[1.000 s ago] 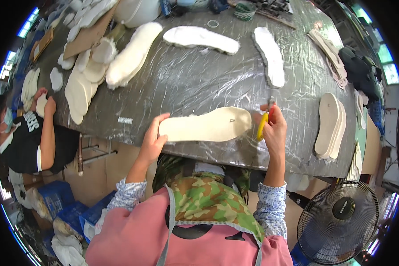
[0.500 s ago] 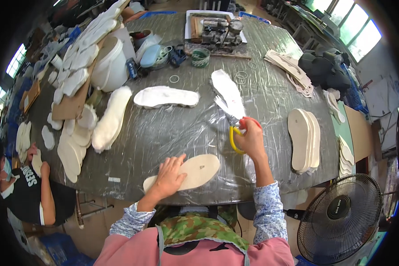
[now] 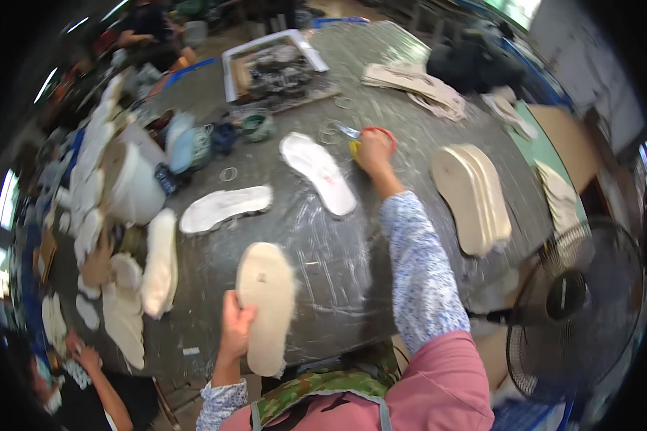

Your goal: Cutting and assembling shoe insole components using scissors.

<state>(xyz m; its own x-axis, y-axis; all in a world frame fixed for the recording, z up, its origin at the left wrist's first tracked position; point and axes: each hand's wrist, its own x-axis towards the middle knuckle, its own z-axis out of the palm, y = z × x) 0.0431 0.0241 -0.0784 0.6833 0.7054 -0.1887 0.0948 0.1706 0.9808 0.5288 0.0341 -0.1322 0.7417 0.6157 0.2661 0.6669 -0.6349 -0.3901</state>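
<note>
1. The pale beige insole (image 3: 266,305) I see is long, flat and matte, with a small dark mark near its upper end; motion blur softens its edges.
2. My left hand (image 3: 236,327) grips the insole by its left edge, thumb on top, above the near edge of the grey table (image 3: 352,266).
3. My right hand (image 3: 374,147) is closed on a yellow-handled brush (image 3: 354,140), reaching far across the table, well apart from the insole.
4. Two white soles (image 3: 318,172) (image 3: 225,208) lie between; a stack of beige insoles (image 3: 473,197) sits right of them, a white bucket (image 3: 133,188) left. A black fan (image 3: 579,309) stands beyond the table's right edge.
</note>
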